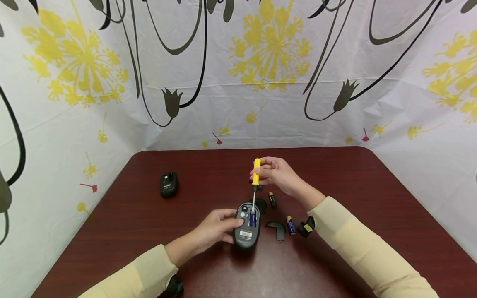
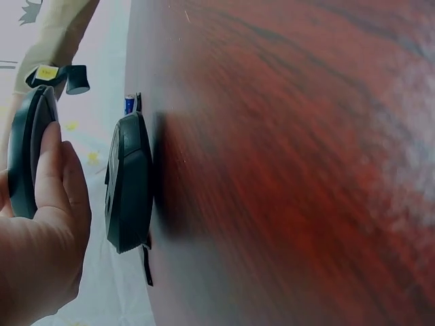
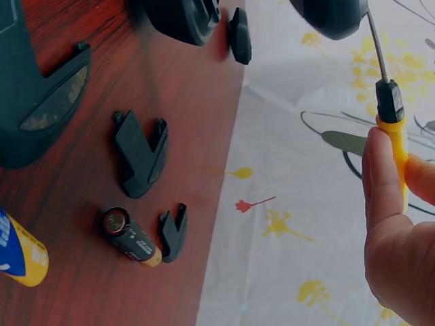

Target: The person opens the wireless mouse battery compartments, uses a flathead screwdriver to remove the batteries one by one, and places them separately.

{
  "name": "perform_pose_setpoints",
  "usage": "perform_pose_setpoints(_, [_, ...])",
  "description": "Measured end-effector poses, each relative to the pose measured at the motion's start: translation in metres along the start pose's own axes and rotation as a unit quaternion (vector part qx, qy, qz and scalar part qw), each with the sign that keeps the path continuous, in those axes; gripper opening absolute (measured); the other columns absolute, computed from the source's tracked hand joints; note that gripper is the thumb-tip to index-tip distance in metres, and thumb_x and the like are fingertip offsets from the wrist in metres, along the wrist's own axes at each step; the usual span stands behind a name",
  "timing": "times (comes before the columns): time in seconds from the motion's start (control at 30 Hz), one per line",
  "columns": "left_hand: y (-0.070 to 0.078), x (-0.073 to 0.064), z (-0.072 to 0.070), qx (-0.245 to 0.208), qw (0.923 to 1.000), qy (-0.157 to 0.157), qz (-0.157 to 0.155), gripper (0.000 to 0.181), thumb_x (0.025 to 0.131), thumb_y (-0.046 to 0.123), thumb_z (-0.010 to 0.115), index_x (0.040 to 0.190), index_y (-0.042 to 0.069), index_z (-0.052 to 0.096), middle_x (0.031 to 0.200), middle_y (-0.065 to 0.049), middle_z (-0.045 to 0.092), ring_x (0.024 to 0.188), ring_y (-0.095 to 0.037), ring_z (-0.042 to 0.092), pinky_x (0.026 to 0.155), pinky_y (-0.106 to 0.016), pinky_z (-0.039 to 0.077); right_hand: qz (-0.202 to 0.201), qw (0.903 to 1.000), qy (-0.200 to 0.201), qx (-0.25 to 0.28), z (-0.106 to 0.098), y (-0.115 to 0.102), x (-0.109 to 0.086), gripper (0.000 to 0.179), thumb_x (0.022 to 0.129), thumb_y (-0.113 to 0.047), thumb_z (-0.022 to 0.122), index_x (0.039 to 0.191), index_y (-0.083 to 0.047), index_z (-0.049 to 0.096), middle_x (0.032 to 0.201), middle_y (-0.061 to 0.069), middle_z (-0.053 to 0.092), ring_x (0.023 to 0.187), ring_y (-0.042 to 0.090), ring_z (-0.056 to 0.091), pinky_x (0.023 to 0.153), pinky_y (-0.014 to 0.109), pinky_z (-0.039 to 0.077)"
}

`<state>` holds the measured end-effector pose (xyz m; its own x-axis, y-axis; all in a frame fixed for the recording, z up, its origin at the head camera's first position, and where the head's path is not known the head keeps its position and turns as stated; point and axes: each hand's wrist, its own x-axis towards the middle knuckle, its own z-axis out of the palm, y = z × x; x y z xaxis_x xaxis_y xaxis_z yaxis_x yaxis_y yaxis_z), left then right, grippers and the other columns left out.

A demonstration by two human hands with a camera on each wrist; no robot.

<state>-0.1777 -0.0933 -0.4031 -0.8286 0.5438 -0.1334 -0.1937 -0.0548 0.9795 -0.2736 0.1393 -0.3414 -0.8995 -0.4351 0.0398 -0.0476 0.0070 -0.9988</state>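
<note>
My left hand [image 1: 214,227] grips a dark computer mouse [image 1: 246,240], its underside turned up and raised off the table. The thumb lies along its edge. A blue battery [image 1: 253,219] sits in its open battery compartment. My right hand [image 1: 277,176] pinches a screwdriver [image 1: 256,171] by its yellow handle, shaft pointing down. The tip is at the upper end of the compartment, beside the battery. In the right wrist view the screwdriver's shaft [image 3: 377,47] meets the edge of the held mouse [image 3: 333,15].
Right of the held mouse lie a battery cover [image 1: 277,229], a blue-and-yellow battery [image 1: 290,226] and a black battery [image 1: 272,200]. Another dark mouse [image 2: 129,183] stands on the table below the held one. A smaller mouse [image 1: 169,184] lies at the far left of the brown table [image 1: 208,178].
</note>
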Motion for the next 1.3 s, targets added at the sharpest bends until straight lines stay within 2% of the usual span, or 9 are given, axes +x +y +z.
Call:
perform_pose_setpoints(0.13, [-0.001,0.001,0.000,-0.006,1.0000,0.002,0.000,0.045,0.095,0.012,0.059,0.131,-0.013,0.049,0.108,-0.017,0.066,0.094,-0.021,0.065,0.071,-0.035,0.058,0.023,0.9997,-0.002,-0.001,0.000,0.003,0.005,0.031,0.098,-0.007,0.057,0.124,0.010,0.049,0.104,0.020,0.067,0.092,0.025,0.069,0.087,0.048,0.052])
perform_pose_setpoints(0.2, [-0.001,0.001,0.001,-0.009,0.9999,0.004,0.001,0.045,0.095,0.012,0.059,0.131,-0.014,0.049,0.107,-0.017,0.066,0.094,-0.020,0.065,0.071,-0.034,0.058,0.032,0.9995,-0.003,-0.005,-0.001,0.005,0.006,0.032,0.099,-0.007,0.057,0.125,0.010,0.049,0.107,0.023,0.066,0.093,0.025,0.068,0.088,0.048,0.051])
perform_pose_setpoints(0.37, [0.000,0.000,0.001,-0.013,0.9999,0.011,0.002,0.046,0.095,0.012,0.060,0.132,-0.014,0.048,0.108,-0.017,0.066,0.092,-0.020,0.066,0.071,-0.034,0.058,0.048,0.9987,-0.010,-0.013,-0.003,0.011,0.010,0.034,0.099,-0.010,0.056,0.126,0.009,0.049,0.114,0.029,0.061,0.106,0.039,0.062,0.091,0.048,0.049])
perform_pose_setpoints(0.43, [0.000,0.000,0.002,-0.012,0.9998,0.013,0.002,0.046,0.095,0.012,0.060,0.132,-0.013,0.048,0.108,-0.017,0.066,0.092,-0.020,0.066,0.070,-0.034,0.058,0.055,0.9984,-0.009,-0.011,-0.004,0.013,0.012,0.034,0.099,-0.010,0.056,0.126,0.009,0.049,0.112,0.027,0.063,0.110,0.043,0.059,0.092,0.048,0.049])
perform_pose_setpoints(0.67, [0.000,0.000,0.001,-0.010,0.9998,0.019,0.001,0.047,0.095,0.013,0.060,0.132,-0.013,0.048,0.109,-0.017,0.066,0.092,-0.021,0.066,0.071,-0.034,0.058,0.089,0.9960,-0.005,0.002,-0.004,0.020,0.016,0.032,0.098,-0.010,0.058,0.124,0.008,0.051,0.101,0.014,0.069,0.095,0.026,0.068,0.089,0.042,0.052])
perform_pose_setpoints(0.8, [0.000,0.000,0.002,-0.012,0.9997,0.021,0.000,0.047,0.095,0.012,0.061,0.132,-0.013,0.048,0.109,-0.017,0.066,0.093,-0.020,0.066,0.070,-0.034,0.058,0.104,0.9943,-0.007,0.018,-0.003,0.023,0.016,0.032,0.099,-0.009,0.057,0.124,0.010,0.051,0.097,0.012,0.069,0.088,0.020,0.069,0.086,0.038,0.054])
perform_pose_setpoints(1.0, [0.000,0.001,0.001,-0.014,0.9996,0.022,0.001,0.047,0.095,0.011,0.061,0.132,-0.013,0.048,0.110,-0.017,0.065,0.094,-0.021,0.066,0.071,-0.035,0.058,0.112,0.9929,-0.008,0.041,-0.001,0.025,0.016,0.038,0.099,-0.008,0.056,0.128,0.014,0.046,0.098,0.013,0.069,0.089,0.019,0.069,0.082,0.032,0.056])
perform_pose_setpoints(1.3, [0.003,0.001,0.000,-0.017,0.9997,0.019,-0.002,0.047,0.096,0.012,0.060,0.134,-0.012,0.047,0.114,-0.018,0.064,0.096,-0.022,0.065,0.074,-0.038,0.058,0.142,0.9866,-0.018,0.078,-0.003,0.030,0.018,0.034,0.100,-0.008,0.055,0.126,0.013,0.049,0.098,0.014,0.069,0.092,0.021,0.068,0.078,0.027,0.056])
